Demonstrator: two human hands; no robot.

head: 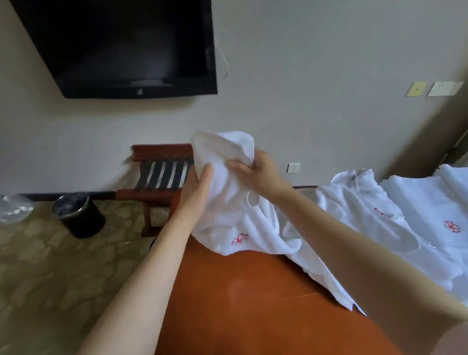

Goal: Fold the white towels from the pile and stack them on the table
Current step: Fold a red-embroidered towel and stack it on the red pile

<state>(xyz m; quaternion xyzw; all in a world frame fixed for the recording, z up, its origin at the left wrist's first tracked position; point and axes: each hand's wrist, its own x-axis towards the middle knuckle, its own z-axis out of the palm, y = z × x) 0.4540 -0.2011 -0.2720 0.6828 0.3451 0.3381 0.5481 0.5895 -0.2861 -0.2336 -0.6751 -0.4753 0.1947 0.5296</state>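
Note:
A white towel [230, 194] with a small red emblem is lifted above the far edge of the orange-brown table [236, 310], and its lower part trails down onto the tabletop. My right hand [254, 170] grips a bunch of the towel's upper part. My left hand [197, 188] lies against the towel's left side with its fingers straight. More white towels [424, 227] with red emblems lie spread in a loose pile on the right side of the table.
A wooden luggage rack [160, 177] with dark straps stands against the wall beyond the table. A black waste bin [77, 216] sits on the patterned floor to the left. A dark television [135, 43] hangs on the wall.

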